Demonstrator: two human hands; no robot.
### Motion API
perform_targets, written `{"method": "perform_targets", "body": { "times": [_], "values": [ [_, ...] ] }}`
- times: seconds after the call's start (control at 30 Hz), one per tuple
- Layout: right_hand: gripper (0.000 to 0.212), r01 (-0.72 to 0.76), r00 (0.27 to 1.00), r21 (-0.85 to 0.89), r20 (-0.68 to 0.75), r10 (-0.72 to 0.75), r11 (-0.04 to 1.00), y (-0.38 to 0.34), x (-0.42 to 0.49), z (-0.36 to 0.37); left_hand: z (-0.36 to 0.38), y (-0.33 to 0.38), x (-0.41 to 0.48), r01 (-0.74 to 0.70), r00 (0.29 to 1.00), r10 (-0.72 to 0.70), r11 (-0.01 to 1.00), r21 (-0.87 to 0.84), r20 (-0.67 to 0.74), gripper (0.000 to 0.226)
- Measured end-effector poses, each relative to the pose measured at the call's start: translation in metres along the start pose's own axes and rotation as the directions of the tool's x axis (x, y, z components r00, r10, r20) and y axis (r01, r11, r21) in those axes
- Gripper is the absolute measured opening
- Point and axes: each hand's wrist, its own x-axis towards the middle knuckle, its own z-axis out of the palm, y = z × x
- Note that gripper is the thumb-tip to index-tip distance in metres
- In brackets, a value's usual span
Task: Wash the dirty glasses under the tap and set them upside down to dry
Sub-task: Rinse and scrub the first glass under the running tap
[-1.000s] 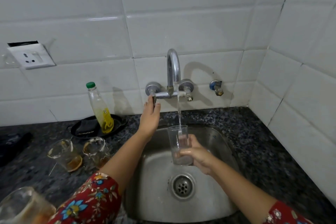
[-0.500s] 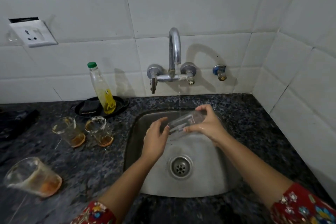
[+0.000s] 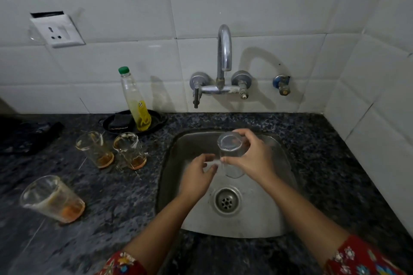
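No text is legible — the bottle label [image 3: 141, 110] is blurred.

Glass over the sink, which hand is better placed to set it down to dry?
Right. The right hand grips the glass, with open counter on its side. The left hand shows no clear grip, and dirty glasses stand on its side.
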Motion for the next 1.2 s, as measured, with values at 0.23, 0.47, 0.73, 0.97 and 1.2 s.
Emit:
{"method": "perform_targets", "body": {
  "times": [0.23,0.47,0.73,0.97,1.2],
  "values": [
    [0.058,-0.223,0.952,0.591,-0.040,0.305,0.775,-0.037,0.019,0.025,-0.071,0.005,0.020,0.152,0.986,-0.166,0.844,-0.514,0.020,0.027],
    [0.019,-0.458,0.845,0.866,0.354,0.401,0.202,-0.143,0.048,0.128,-0.239,-0.015,0.041,0.078,0.975,-0.211,0.626,-0.776,-0.072,0.020],
    [0.034,-0.566,0.799,0.803,0.480,0.363,0.185,-0.282,0.073,0.311,-0.443,-0.134,0.030,-0.001,0.918,-0.273,0.723,-0.691,-0.287,0.017],
    [0.037,-0.616,0.786,0.698,0.515,0.343,0.365,-0.341,0.100,0.471,-0.542,-0.242,0.022,0.058,0.798,-0.479,0.667,-0.743,-0.367,0.020],
    [0.041,-0.491,0.865,0.580,0.410,0.288,0.650,-0.370,0.135,0.595,-0.586,-0.307,0.032,0.066,0.726,-0.574,0.607,-0.792,-0.379,0.018]
  ]
}}
